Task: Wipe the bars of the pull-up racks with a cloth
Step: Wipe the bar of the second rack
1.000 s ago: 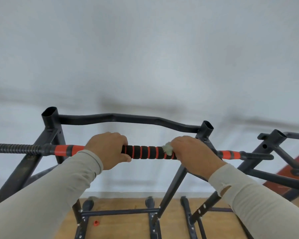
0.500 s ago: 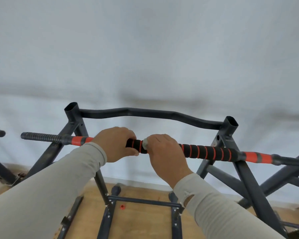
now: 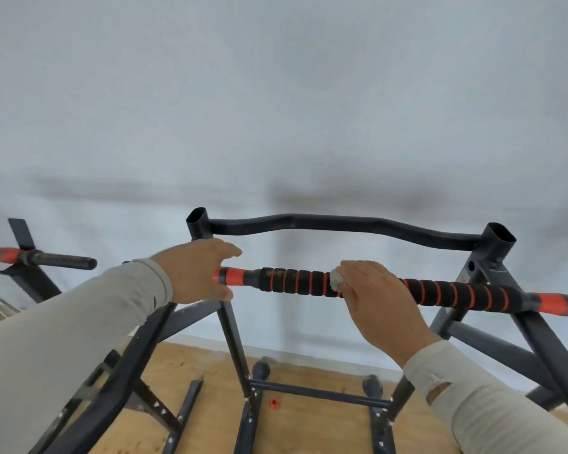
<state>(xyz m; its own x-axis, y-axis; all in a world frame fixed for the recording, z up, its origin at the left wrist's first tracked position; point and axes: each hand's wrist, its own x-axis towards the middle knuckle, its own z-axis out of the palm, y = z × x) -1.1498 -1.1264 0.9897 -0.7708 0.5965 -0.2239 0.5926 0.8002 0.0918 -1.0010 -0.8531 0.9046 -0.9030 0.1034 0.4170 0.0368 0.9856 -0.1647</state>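
So the black-and-orange foam bar [image 3: 295, 281]: right hand [image 3: 374, 299] fingers clamp a pale cloth [image 3: 336, 279] on it, left hand [image 3: 197, 273] fingers loosely apart at its orange end, open grip between them.

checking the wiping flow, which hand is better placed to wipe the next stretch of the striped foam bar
Right. The right hand already pinches the cloth against the striped foam bar, with unwiped foam beside it. The left hand has no cloth; its fingers reach loosely around the bar's orange end, only steadying it.
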